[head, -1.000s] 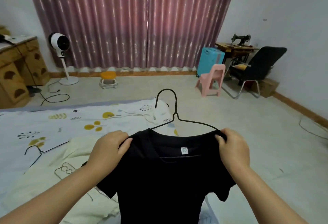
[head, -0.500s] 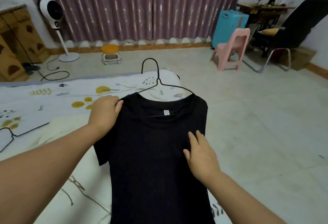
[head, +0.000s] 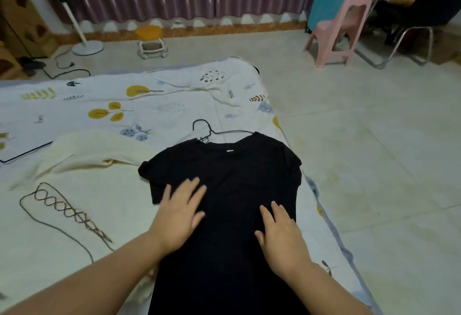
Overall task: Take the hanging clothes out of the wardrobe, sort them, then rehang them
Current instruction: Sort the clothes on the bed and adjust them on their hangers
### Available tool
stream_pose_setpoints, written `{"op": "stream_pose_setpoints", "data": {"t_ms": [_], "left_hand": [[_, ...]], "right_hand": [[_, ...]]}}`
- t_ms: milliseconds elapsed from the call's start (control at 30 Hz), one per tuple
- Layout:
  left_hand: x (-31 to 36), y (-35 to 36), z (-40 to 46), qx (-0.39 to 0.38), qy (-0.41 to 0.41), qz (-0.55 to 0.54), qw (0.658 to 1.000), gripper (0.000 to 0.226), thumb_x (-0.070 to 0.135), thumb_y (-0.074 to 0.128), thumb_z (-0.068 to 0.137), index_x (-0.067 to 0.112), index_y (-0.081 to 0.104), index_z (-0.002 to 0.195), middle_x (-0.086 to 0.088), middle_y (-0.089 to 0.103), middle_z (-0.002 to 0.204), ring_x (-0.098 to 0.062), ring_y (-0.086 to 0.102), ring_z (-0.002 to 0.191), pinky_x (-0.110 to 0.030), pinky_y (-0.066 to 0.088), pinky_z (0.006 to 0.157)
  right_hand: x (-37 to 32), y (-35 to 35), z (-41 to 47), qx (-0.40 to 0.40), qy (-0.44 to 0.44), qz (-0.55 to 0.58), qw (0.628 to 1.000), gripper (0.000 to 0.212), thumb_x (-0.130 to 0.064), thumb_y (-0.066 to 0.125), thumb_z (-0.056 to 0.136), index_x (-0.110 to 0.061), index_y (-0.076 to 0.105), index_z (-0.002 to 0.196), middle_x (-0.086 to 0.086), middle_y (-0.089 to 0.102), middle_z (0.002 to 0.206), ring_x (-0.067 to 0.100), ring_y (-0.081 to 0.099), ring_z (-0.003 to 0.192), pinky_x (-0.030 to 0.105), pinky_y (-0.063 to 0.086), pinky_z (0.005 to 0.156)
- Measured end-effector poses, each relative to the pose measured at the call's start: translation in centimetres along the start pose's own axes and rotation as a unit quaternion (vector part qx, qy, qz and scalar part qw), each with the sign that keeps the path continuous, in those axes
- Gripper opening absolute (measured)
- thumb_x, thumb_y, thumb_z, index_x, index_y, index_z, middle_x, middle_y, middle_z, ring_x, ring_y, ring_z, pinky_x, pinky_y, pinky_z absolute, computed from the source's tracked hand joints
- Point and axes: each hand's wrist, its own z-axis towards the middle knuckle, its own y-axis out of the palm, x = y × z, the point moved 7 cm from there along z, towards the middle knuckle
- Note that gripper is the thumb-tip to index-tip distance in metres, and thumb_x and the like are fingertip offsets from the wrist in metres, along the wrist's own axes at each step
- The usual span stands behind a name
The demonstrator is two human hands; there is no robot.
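Pressing flat on the black T-shirt (head: 224,190), both of my hands lie with fingers straight and spread: the left hand (head: 178,217) at 9 o'clock on the garment's chest, the right hand (head: 282,237) at 3 o'clock. Neither hand pinches or curls round anything.

Progress, as I judge it: the shirt is out of the wardrobe, threaded on a black wire hanger (head: 214,130) whose hook pokes out of the collar at 12 o'clock, and laid on the patterned bedsheet (head: 99,105). A cream garment (head: 74,205) lies under it toward 9 o'clock, with a second dark hanger (head: 27,151) at the far 9 o'clock margin, only partly in view. Smoothing appears to be the step in hand. Carrying the pieces back to the rail remains. The wardrobe is not in view, so I cannot tell how many items are left.

Edges and room: the bed's edge runs close along the shirt's 3 o'clock side, and the right sleeve sits near it. Beyond is bare tiled floor (head: 374,165), with a pink chair (head: 341,30) well apart at 1 o'clock. Open sheet extends from 10 to 12 o'clock.
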Motion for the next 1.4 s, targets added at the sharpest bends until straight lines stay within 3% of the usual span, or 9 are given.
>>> {"op": "stream_pose_setpoints", "data": {"t_ms": [100,133,167,267,400,533,767,1100,1400], "left_hand": [[1.1,2.5,-3.0,-0.238,-0.059,-0.038,0.969,0.055,0.04,0.037,0.097,0.019,0.025,0.147,-0.005,0.017,0.156,-0.025,0.028,0.14,-0.045,0.023,0.114],[1.1,2.7,-3.8,-0.314,-0.087,-0.046,0.944,0.055,0.041,0.036,0.098,0.018,0.023,0.147,-0.007,0.021,0.155,-0.025,0.029,0.139,-0.04,0.025,0.114],[1.3,1.8,-3.9,-0.338,-0.095,-0.055,0.935,0.052,0.04,0.038,0.097,0.017,0.03,0.144,-0.008,0.032,0.149,-0.025,0.037,0.133,-0.037,0.032,0.109],[1.9,-3.8,-3.0,-0.277,-0.09,-0.071,0.954,0.034,0.034,0.041,0.096,0.014,0.053,0.121,-0.008,0.056,0.124,-0.025,0.054,0.112,-0.034,0.043,0.092],[2.9,-12.4,-3.7,-0.205,-0.068,-0.071,0.974,0.03,0.03,0.041,0.096,0.012,0.057,0.114,-0.008,0.061,0.116,-0.026,0.056,0.106,-0.032,0.043,0.083],[3.6,-19.3,-7.6,-0.187,-0.067,-0.061,0.978,0.03,0.03,0.04,0.097,0.014,0.055,0.117,-0.006,0.061,0.115,-0.025,0.056,0.105,-0.031,0.042,0.081],[3.4,-28.6,-17.6,-0.197,-0.111,-0.042,0.973,0.035,0.031,0.036,0.099,0.015,0.051,0.126,-0.006,0.058,0.121,-0.025,0.052,0.112,-0.035,0.044,0.091],[1.5,-36.2,-32.2,-0.166,-0.202,-0.07,0.963,0.037,0.034,0.038,0.098,0.016,0.049,0.129,-0.005,0.055,0.128,-0.024,0.05,0.117,-0.035,0.043,0.094],[-3.9,-36.1,-46.4,-0.159,-0.298,-0.121,0.934,0.039,0.032,0.037,0.098,0.013,0.05,0.13,-0.008,0.055,0.129,-0.025,0.05,0.117,-0.032,0.041,0.094]], "right_hand": [[-0.5,-1.0,-1.4,-0.027,-0.002,-0.019,0.999,0.052,-0.033,0.033,0.101,-0.019,0.017,0.149,0.006,0.007,0.158,0.023,0.005,0.146,0.036,0.013,0.118],[-0.9,-1.5,-1.9,-0.033,-0.007,-0.024,0.999,0.05,-0.033,0.033,0.101,-0.019,0.02,0.148,0.006,0.009,0.158,0.023,0.007,0.146,0.037,0.014,0.118],[-1.5,-2.2,-2.5,-0.036,-0.014,-0.028,0.999,0.049,-0.033,0.034,0.101,-0.018,0.024,0.146,0.006,0.011,0.158,0.023,0.009,0.146,0.037,0.015,0.118],[-3.3,-5.1,-4.4,-0.022,-0.041,-0.041,0.998,0.043,-0.032,0.036,0.101,-0.016,0.036,0.14,0.006,0.018,0.156,0.023,0.014,0.144,0.036,0.018,0.117],[-6.5,-9.5,-8.1,0.002,-0.075,-0.063,0.995,0.038,-0.03,0.038,0.1,-0.014,0.045,0.133,0.009,0.031,0.149,0.024,0.025,0.139,0.035,0.024,0.114],[-9.8,-13.8,-12.4,0.013,-0.115,-0.097,0.989,0.033,-0.029,0.04,0.098,-0.015,0.051,0.126,0.004,0.05,0.128,0.022,0.043,0.121,0.034,0.037,0.102],[-15.5,-19.1,-20.0,-0.043,-0.149,-0.11,0.982,0.034,-0.028,0.04,0.098,-0.015,0.049,0.129,0.008,0.051,0.129,0.028,0.047,0.118,0.038,0.039,0.099],[-25.7,-21.1,-30.4,-0.058,-0.248,-0.123,0.959,0.031,-0.02,0.044,0.094,-0.009,0.054,0.121,0.009,0.057,0.122,0.028,0.055,0.111,0.039,0.047,0.094],[-38.8,-16.4,-37.7,-0.073,-0.335,-0.169,0.924,0.032,-0.018,0.043,0.095,-0.008,0.052,0.124,0.011,0.055,0.126,0.029,0.053,0.114,0.04,0.046,0.096]]}}
